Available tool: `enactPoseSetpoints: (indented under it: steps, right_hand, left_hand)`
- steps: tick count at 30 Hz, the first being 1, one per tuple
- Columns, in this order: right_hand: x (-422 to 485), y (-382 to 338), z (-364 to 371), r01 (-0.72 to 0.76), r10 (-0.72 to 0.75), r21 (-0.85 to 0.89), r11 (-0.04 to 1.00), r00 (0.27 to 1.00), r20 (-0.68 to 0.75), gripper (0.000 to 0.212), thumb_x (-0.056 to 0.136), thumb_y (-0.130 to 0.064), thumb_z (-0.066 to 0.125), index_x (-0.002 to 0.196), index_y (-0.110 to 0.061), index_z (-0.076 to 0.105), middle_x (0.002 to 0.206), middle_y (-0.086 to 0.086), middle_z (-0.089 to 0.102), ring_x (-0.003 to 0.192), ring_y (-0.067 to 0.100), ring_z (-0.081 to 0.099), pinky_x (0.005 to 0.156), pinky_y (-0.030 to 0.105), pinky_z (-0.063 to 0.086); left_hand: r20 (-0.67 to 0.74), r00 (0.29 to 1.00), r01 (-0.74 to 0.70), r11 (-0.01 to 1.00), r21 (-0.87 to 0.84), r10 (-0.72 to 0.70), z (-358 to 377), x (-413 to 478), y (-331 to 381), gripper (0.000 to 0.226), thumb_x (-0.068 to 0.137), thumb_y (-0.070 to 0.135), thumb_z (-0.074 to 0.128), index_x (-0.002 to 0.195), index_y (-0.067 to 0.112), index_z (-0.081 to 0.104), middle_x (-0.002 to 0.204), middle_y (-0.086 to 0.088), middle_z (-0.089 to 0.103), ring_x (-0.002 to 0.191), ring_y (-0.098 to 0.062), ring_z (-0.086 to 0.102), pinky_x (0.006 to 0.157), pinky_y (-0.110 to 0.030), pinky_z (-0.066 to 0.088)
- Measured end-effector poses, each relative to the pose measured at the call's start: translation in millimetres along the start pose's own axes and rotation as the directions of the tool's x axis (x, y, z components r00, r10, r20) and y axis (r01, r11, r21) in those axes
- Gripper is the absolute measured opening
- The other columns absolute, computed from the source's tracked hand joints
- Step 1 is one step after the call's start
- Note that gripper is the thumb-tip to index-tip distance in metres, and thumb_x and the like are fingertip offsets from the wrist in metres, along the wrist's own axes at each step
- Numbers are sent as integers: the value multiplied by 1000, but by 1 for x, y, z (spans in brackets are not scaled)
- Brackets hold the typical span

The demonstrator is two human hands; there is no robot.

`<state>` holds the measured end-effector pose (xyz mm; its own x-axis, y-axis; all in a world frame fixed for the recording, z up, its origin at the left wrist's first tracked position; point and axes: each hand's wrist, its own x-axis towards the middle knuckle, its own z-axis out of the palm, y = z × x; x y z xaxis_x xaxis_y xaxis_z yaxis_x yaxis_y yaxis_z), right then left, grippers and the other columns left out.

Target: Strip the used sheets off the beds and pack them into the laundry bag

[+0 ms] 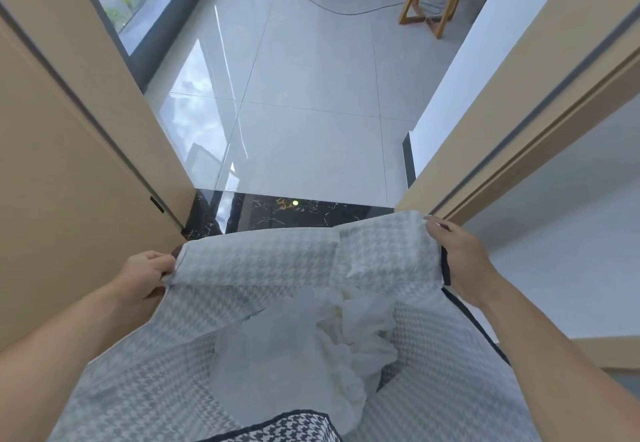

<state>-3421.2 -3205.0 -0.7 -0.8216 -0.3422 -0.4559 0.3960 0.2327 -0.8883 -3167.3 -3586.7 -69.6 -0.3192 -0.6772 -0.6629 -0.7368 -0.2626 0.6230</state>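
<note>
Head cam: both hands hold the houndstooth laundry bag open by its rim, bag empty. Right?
Not quite: the bag is not empty. The head view shows crumpled white sheets lying inside the laundry bag. The rest stands: the left hand and the right hand each grip the rim, holding the bag open.

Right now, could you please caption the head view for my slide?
The left hand and right hand hold the houndstooth laundry bag open, crumpled white sheets inside.
</note>
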Motion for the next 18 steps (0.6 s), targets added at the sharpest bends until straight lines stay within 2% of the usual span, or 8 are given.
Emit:
enactPoseSetpoints:
  steps: [2, 5, 8, 10, 11, 14, 16, 18]
  right_hand:
    - [0, -4, 0, 47, -48, -37, 998, 998, -35, 21, 100, -13, 58, 118, -12, 70, 121, 11, 71, 113, 31, 67, 100, 51, 52]
    - [2, -10, -1, 109, -111, -61, 992, 994, -17, 41, 90, 14, 53, 106, -18, 73, 118, 10, 70, 106, 29, 68, 96, 47, 54]
    - [7, -12, -3, 139, -139, -64, 988, 990, 18, 41, 80, 18, 57, 93, -18, 72, 94, 9, 69, 90, 30, 63, 84, 45, 51]
    - [5, -16, 1, 110, -109, -27, 994, 993, 33, 36, 66, 7, 59, 98, -8, 67, 84, 8, 65, 84, 29, 61, 76, 43, 51]
    - [6, -15, 0, 92, -92, -8, 996, 995, 40, 41, 61, 2, 56, 101, -4, 64, 85, 9, 66, 85, 31, 63, 76, 43, 52]
    - [7, -11, 0, 60, -63, 39, 997, 993, 97, 37, 69, -13, 62, 103, 2, 62, 96, 13, 70, 95, 37, 69, 83, 45, 53]
    - [9, -4, -4, 20, -21, 17, 1000, 999, 49, 54, 75, -41, 75, 112, -2, 65, 107, 8, 74, 102, 34, 71, 92, 45, 54]
    - [11, -1, -7, -57, 58, -33, 998, 998, 11, 70, 68, -59, 81, 114, -7, 71, 109, 6, 76, 101, 29, 73, 94, 45, 55]
  left_hand:
    - [-43, 998, -43, 999, 4, 43, 4, -3, 4, 6, 94, -3, 52, 97, -3, 58, 78, -15, 53, 59, -24, 52, 51, -28, 42]
    - [-69, 995, -67, 995, 71, 72, 12, -4, 6, 43, 95, -1, 49, 138, 6, 48, 121, -19, 57, 99, -41, 61, 73, -46, 52]
    - [2, 1000, -2, 999, 45, 2, 19, -9, 4, 42, 83, -6, 40, 109, 8, 69, 115, -16, 65, 100, -39, 62, 83, -46, 53]
    - [2, 1000, 8, 999, 31, -8, 25, -17, 6, 14, 80, 3, 46, 78, 8, 59, 87, -16, 58, 77, -30, 53, 70, -38, 44]
    - [8, 1000, 3, 999, 35, -3, 28, -21, 7, 16, 88, 10, 49, 72, 10, 52, 78, -13, 50, 69, -26, 45, 64, -34, 36]
    - [66, 994, -91, 996, 0, 91, 31, -22, 5, 15, 99, 32, 58, 101, 19, 65, 95, -4, 61, 87, -23, 58, 80, -35, 46]
    - [105, 982, -164, 986, 41, 159, 26, -19, 3, 27, 94, 28, 68, 121, 23, 67, 104, 3, 68, 95, -21, 64, 92, -37, 48]
    - [56, 983, -176, 984, 22, 174, 22, -14, 4, 25, 94, 19, 69, 119, 18, 70, 96, 1, 72, 88, -25, 68, 87, -41, 54]
